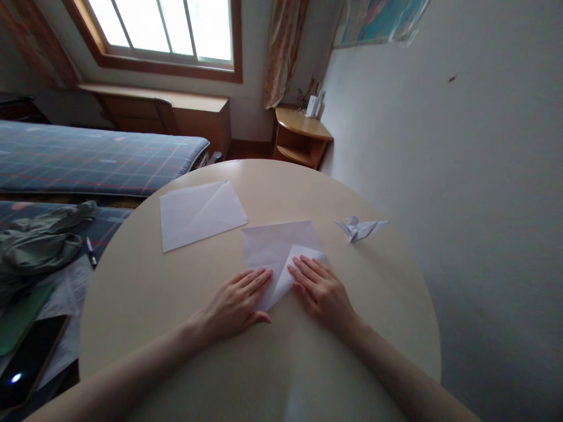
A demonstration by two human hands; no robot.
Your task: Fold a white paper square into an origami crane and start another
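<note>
A white sheet of paper (268,243) lies on the round table (281,193), its near right corner folded over into a slanted flap. My right hand (323,293) rests on this flap, fingers stretched out flat. On the left part of the same sheet lies my left hand (241,299), fingers extended and thumb apart. Beyond my right hand stands a folded paper crane (358,228). A small stack of white paper (200,214) lies farther back on the left. Parts of the sheet under both hands are hidden.
Beside the table on the left, a plaid mattress (97,158) carries crumpled dark cloth (39,243), a pen (91,253) and a phone (33,360). A white wall (492,176) runs close along the right. A small corner shelf (303,126) stands behind the table.
</note>
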